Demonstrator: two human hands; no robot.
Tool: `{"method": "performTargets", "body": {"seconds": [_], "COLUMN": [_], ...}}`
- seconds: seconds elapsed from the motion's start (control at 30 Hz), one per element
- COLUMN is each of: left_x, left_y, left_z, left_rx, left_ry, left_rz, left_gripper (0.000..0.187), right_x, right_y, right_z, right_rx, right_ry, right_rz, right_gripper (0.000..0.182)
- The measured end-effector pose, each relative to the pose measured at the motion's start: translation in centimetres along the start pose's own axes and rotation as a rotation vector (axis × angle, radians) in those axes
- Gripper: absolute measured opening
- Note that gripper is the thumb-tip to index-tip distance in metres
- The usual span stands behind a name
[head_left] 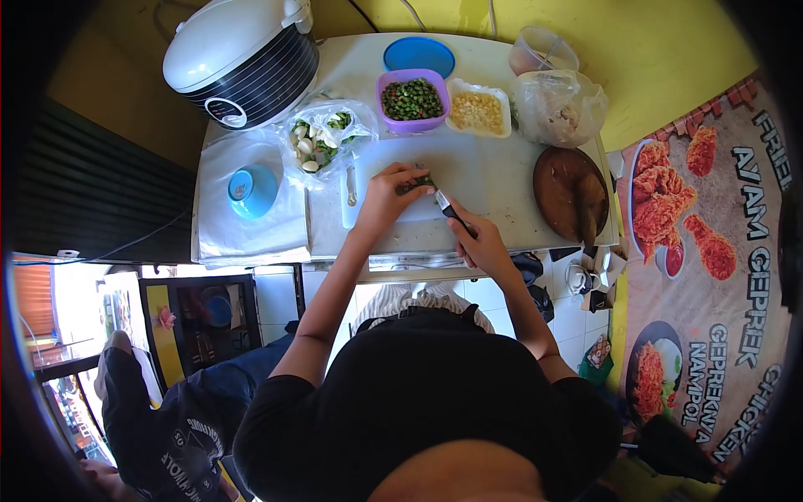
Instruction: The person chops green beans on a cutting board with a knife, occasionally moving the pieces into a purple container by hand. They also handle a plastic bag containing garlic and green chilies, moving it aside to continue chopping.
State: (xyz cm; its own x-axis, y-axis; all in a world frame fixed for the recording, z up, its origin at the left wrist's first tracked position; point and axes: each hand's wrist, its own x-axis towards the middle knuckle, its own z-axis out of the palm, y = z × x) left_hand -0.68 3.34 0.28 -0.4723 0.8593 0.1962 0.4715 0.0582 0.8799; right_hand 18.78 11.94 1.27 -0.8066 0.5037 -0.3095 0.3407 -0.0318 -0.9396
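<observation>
On the white cutting board (460, 159), my left hand (386, 197) pinches a small bunch of thin green vegetables (425, 181), whose exact kind I cannot make out. My right hand (482, 243) is closed around the black handle of a knife (444, 202), its blade touching or right beside the bunch's right end. Just beyond the board, a purple container (411, 126) holds chopped green pieces with a few red bits. Beside it, a white tray (503, 130) contains pale yellowish chopped pieces. Left of the board lies a clear plastic bag (361, 132) with garlic cloves and greens.
A blue bowl (253, 191) sits at left, below a rice cooker (238, 58). At the back are a blue lid (419, 57) and a clear tub (544, 50). A filled plastic bag (562, 105) and a brown stone mortar (556, 188) stand right. Another person's dark clothing (188, 431) shows lower left.
</observation>
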Motion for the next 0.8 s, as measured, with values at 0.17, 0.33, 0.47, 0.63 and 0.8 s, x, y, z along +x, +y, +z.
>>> {"method": "performTargets", "body": {"seconds": [0.17,0.33,0.47,0.63,0.8], "left_x": [0.2,0.3,0.3,0.6,2.6], "left_y": [-0.1,-0.3,-0.1,0.4,1.3], "left_z": [-0.1,-0.1,-0.4,-1.1,-2.1], "left_rx": [-0.023,-0.076,-0.124,-0.122,-0.179], "left_ry": [-0.026,-0.024,-0.014,0.033,0.094], "left_rz": [-0.026,-0.051,-0.100,-0.036,-0.006], "left_gripper": [0.030,0.029,0.029,0.030,0.028], "right_x": [0.2,0.3,0.5,1.2,2.8], "right_y": [-0.3,-0.7,-1.3,-2.1,-4.2], "right_z": [0.1,0.1,0.1,-0.1,-0.9], "right_rx": [0.017,0.009,-0.001,-0.010,-0.079], "right_ry": [-0.007,-0.007,-0.020,-0.035,-0.035], "right_rz": [-0.003,-0.012,-0.035,-0.055,-0.119], "right_gripper": [0.046,0.046,0.046,0.046,0.045]}}
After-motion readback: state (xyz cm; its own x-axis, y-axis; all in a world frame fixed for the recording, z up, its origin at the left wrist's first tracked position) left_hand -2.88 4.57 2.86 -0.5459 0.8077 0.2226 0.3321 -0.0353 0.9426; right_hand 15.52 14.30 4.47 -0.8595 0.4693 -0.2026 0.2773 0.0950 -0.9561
